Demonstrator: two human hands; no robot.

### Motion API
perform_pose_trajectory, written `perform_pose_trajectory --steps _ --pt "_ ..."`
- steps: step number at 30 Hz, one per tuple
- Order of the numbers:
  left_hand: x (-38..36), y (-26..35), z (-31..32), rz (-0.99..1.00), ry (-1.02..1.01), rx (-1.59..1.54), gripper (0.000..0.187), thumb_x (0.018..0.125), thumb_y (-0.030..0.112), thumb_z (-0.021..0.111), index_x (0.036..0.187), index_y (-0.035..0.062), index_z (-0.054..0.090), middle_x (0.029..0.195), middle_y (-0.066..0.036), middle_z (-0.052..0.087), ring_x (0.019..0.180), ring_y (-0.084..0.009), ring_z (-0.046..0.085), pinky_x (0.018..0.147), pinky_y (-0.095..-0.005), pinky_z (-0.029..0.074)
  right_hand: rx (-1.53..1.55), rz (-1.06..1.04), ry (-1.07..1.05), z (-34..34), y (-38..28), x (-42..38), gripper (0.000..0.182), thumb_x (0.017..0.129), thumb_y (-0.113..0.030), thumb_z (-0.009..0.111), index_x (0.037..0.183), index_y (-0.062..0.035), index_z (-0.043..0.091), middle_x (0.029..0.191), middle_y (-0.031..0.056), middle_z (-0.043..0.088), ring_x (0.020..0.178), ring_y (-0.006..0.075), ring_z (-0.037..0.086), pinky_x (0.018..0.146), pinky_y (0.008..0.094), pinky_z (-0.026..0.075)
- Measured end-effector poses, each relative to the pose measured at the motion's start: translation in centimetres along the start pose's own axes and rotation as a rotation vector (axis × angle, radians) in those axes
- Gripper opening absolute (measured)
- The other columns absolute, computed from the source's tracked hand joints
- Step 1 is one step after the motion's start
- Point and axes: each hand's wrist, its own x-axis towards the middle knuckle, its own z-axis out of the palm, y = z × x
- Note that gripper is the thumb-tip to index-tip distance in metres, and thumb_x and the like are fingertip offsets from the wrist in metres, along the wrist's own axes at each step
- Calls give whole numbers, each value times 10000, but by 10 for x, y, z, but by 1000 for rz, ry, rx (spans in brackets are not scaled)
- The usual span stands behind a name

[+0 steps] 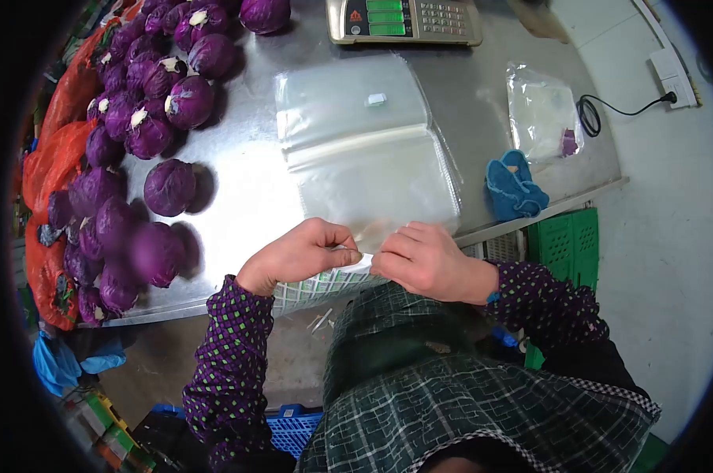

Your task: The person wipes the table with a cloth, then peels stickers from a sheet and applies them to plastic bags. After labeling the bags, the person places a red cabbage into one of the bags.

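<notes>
At the front edge of the metal table, my left hand is closed, thumb and forefinger pinching the white upper edge of a green-and-white grid-patterned sheet. Close beside it, my right hand is closed too, its fingertips on the same white edge. The sheet hangs over the table edge below my hands; I cannot make out whether it is a bag or a sheet of labels. Just beyond my fingers lies a stack of clear plastic bags, with a small white piece on top.
Many red cabbages fill the left of the metal table, beside red mesh sacks. A digital scale stands at the back. To the right are a blue cloth, a clear bag and a black plug cord.
</notes>
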Motion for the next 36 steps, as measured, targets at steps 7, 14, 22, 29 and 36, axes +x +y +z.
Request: perform_pose_trajectory --steps 7,14,22,29,36 --pt "9 -8 6 27 28 -1 160 868 141 639 897 -14 665 700 -26 619 672 -79 516 640 -266 448 101 148 -13 0 8 -8 182 725 -143 735 844 -50 634 740 61 580 614 237 572 545 348 453" --pt "12 -8 5 -14 49 -58 177 866 145 631 886 -27 670 700 -24 622 666 -80 517 636 -261 445 -122 -50 77 7 11 -13 240 702 -126 673 909 -23 607 719 44 511 662 198 564 582 316 448" --pt "12 0 4 -4 197 122 166 859 152 627 881 -9 662 735 -92 631 682 -167 574 662 -306 464 467 753 176 -26 31 12 61 770 -81 678 802 -31 667 750 81 598 650 223 579 607 302 474" --pt "32 -31 22 84 232 370 131 854 106 610 893 -18 620 1029 -181 631 950 -329 600 834 -374 474 28 1022 -3 16 121 12 300 734 -276 762 874 -25 674 743 112 656 704 265 645 660 360 503" --pt "16 -29 17 136 197 404 118 830 107 623 899 12 625 885 -156 642 776 -316 613 730 -371 489 -115 286 -34 40 91 -12 253 712 -293 726 828 -81 651 847 51 591 905 285 554 792 399 449"
